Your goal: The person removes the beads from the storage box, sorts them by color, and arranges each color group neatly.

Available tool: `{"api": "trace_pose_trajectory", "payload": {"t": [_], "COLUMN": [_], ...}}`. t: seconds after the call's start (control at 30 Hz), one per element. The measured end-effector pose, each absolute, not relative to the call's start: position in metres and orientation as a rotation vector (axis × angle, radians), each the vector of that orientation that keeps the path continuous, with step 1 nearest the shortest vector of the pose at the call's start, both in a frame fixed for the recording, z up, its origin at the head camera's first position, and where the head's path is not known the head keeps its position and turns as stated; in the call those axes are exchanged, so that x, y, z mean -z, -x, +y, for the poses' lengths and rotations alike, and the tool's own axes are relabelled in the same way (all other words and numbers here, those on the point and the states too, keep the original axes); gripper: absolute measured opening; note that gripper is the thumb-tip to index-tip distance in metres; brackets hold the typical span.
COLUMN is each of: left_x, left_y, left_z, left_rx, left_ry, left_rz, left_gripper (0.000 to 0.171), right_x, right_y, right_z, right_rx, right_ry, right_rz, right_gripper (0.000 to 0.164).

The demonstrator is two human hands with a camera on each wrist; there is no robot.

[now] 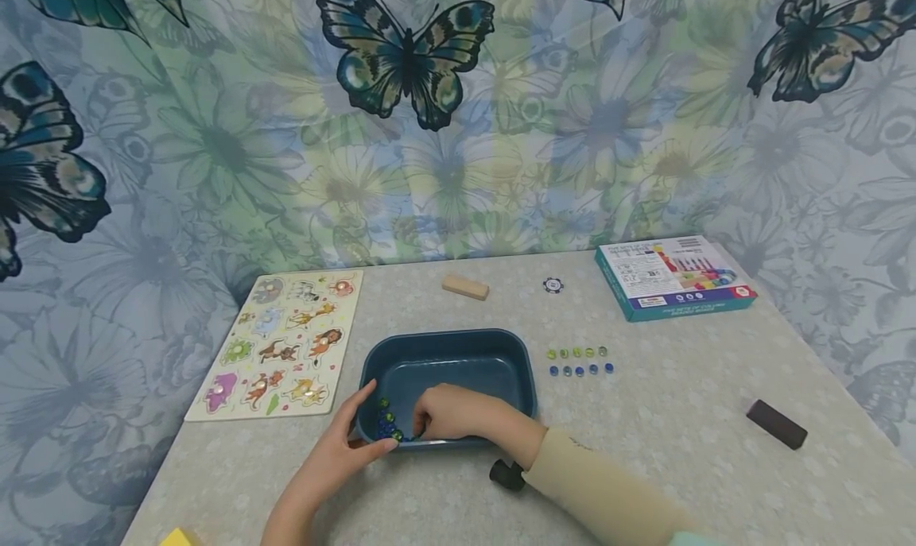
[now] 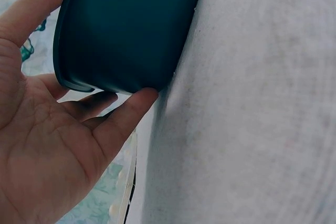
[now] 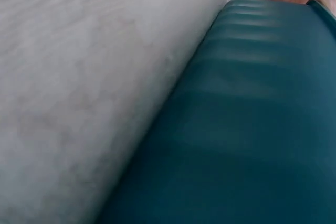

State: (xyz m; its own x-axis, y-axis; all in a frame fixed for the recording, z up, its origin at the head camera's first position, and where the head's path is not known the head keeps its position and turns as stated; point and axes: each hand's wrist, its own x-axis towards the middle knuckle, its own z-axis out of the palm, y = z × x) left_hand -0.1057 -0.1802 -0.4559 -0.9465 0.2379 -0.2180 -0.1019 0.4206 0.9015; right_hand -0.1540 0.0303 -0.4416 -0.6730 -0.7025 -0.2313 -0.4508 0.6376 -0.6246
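The right hand (image 1: 458,412) is dipping inside the blue tray (image 1: 472,375), its fingers bending down in a narrow bunch by the near wall; whether the fingertips are pinching anything, I cannot tell, because the head view is hiding them behind the hand and the right wrist view is showing only the tray's outside. The loose beads (image 1: 390,419), green and blue, are lying in the near-left corner of the tray, just to the left of those fingertips. The left hand (image 1: 343,443) is gripping that same corner from outside, thumb resting on the near rim and fingers spreading along the left end, so the beads are sitting between the two hands, with only the right one standing on their side of the wall. The tray's long axis is running left to right before the person, and beyond its right end, on the table (image 1: 644,451), a green row (image 1: 577,354) is lying behind a blue row (image 1: 579,370), both running roughly along that axis. The loose beads and these rows are thus standing on opposite sides of the right hand, the beads close beside it, the rows well apart
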Motion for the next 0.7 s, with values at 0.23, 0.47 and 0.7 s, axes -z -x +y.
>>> {"api": "trace_pose_trajectory", "payload": {"t": [0.23,0.47,0.7], "left_x": [0.456,0.454,0.455], "left_y": [0.105,0.105,0.106], "left_z": [-0.181,-0.18,-0.179], "left_rx": [-1.543,-1.531,-1.499], "left_ry": [-0.115,-0.106,-0.084], "left_rz": [2.358,2.367,2.403], "left_gripper": [0.088,0.088,0.09], "right_x": [0.434,0.432,0.417], "right_y": [0.151,0.157,0.16], "right_z": [0.027,0.04,0.084], "right_rx": [0.62,0.737,1.057], "right_ry": [0.9,0.98,1.07], "right_rz": [2.438,2.41,2.416], "right_gripper": [0.015,0.012,0.006]}}
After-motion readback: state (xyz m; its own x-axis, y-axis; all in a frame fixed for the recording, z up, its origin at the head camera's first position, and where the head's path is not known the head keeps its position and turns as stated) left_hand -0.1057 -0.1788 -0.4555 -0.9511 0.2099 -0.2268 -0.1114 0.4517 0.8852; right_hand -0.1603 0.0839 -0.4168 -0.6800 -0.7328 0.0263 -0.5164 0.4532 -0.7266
